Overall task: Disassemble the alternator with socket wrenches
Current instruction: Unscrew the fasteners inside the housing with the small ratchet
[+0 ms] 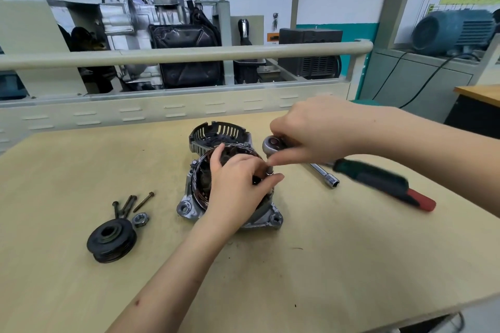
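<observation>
- Wooden table (338, 265), holding everything below.
- Alternator housing (194, 205) mid-table, copper windings exposed; black slotted rear cover (216, 131) just behind, touching.
- Ratchet wrench (273, 143) right of housing, head raised, green-red handle (384, 184) blurred; loose socket extension (326, 176) underneath on table.
- Left hand (238, 184) on housing, fingers curled, pinching small part at rim.
- Right hand (313, 132) gripping ratchet head, fingers curled round.
- Black pulley (111, 240) front left; nut (140, 219) touching, four bolts (130, 204) just behind.

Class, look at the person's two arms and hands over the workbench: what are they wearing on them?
Nothing that shows. The left hand and right hand are bare, without gloves, rings or a watch, and both forearms are uncovered to the picture's edge, with no sleeve in view.
</observation>
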{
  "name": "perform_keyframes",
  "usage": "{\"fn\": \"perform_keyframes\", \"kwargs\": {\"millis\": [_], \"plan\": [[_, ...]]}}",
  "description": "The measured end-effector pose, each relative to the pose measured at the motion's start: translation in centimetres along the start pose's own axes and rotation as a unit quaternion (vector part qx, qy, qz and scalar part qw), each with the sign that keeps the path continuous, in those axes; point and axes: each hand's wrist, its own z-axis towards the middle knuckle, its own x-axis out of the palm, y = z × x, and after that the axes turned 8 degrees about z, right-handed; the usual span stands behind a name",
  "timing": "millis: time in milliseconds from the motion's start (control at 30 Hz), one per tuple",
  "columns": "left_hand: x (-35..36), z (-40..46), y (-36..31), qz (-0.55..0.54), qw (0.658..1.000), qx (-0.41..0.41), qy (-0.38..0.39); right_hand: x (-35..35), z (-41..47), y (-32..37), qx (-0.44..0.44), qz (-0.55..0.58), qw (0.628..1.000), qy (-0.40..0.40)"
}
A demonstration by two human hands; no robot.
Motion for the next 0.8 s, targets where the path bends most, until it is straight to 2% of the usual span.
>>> {"fn": "perform_keyframes", "kwargs": {"millis": [100, 200, 367, 433, 600, 667, 800], "plan": [[-0.5, 0.2, 0.7, -0.026, 0.999, 0.032, 0.035, -0.1, -0.3, -0.6, -0.018, 0.044, 0.999, 0.019], [-0.6, 0.2, 1.0, -0.027, 0.998, 0.037, 0.032, -0.4, -0.5, -0.9, -0.031, 0.076, 0.996, 0.038], [-0.2, -0.2, 0.2, -0.003, 1.000, 0.021, -0.011, -0.1, -0.5, 0.2, 0.013, 0.014, 1.000, 0.018], [-0.4, -0.1, 0.1, -0.001, 1.000, 0.018, -0.012, 0.1, -0.5, 0.2, -0.001, 0.036, 0.999, 0.011], [-0.9, 0.4, 0.8, -0.030, 0.998, 0.038, 0.045, -0.2, -0.7, -0.7, -0.045, 0.133, 0.989, 0.039], [-0.8, 0.4, 0.8, -0.028, 0.998, 0.033, 0.047, -0.2, -0.6, -0.6, -0.052, 0.117, 0.991, 0.030], [-0.3, 0.3, 0.3, 0.008, 1.000, 0.002, 0.007, 0.1, -0.3, 0.3, -0.018, 0.013, 1.000, -0.017]]}}
